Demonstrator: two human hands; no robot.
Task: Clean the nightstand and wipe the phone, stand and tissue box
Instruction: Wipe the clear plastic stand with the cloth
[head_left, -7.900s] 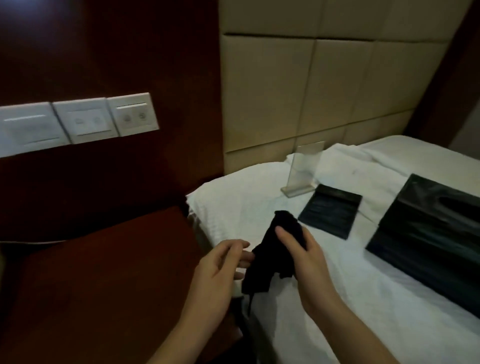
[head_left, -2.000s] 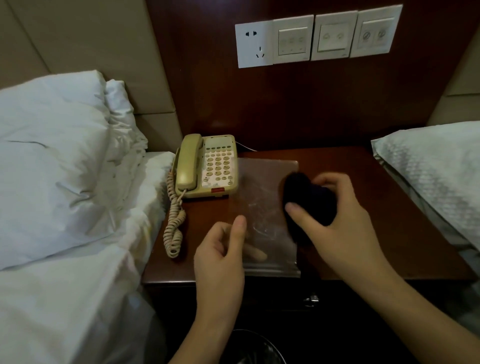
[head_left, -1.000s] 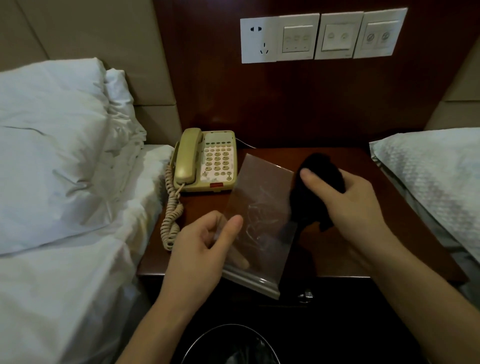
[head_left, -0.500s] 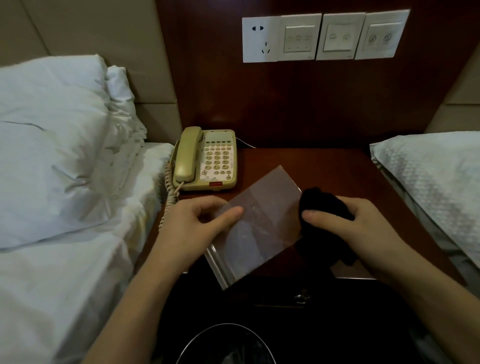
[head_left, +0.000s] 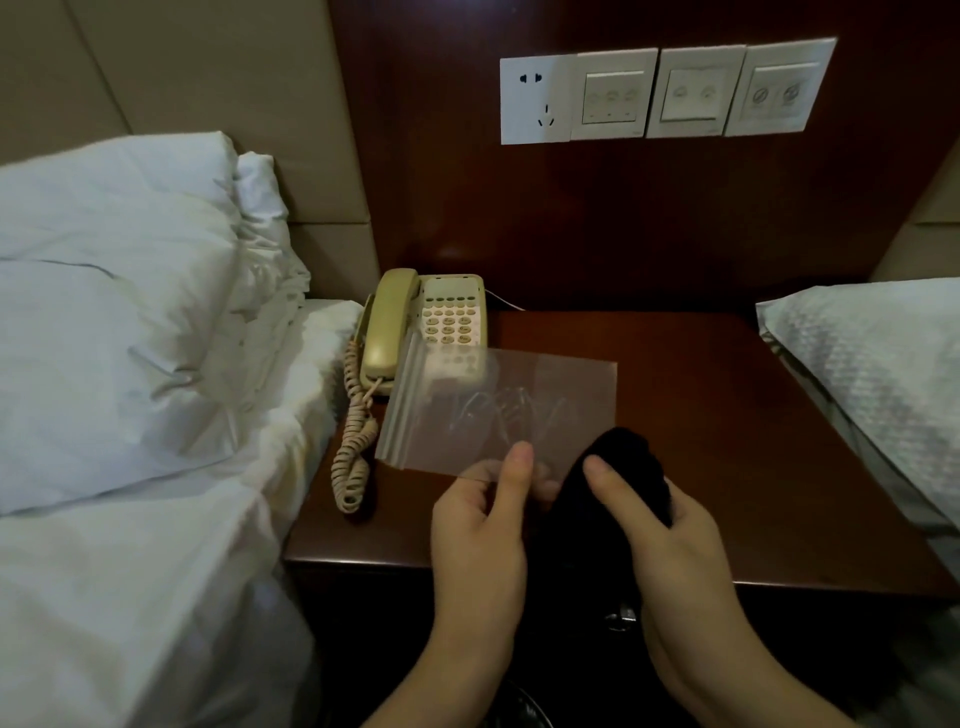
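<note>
A dark wooden nightstand stands between two beds. At its back left corner sits a beige corded phone, with its coiled cord trailing down the left edge. My left hand pinches the lower edge of a clear zip plastic bag and holds it up flat over the nightstand, partly in front of the phone. My right hand grips a bunched black cloth just right of the bag. No stand or tissue box is in view.
White pillows and bedding fill the left side. Another white pillow lies at the right. A wall socket and three switch plates sit on the wood panel above. A drawer knob shows below the nightstand's front edge.
My left hand has lifted the plastic bag off the nightstand and turned it level. My right hand with the black cloth has come back toward the front edge, beside the bag.
</note>
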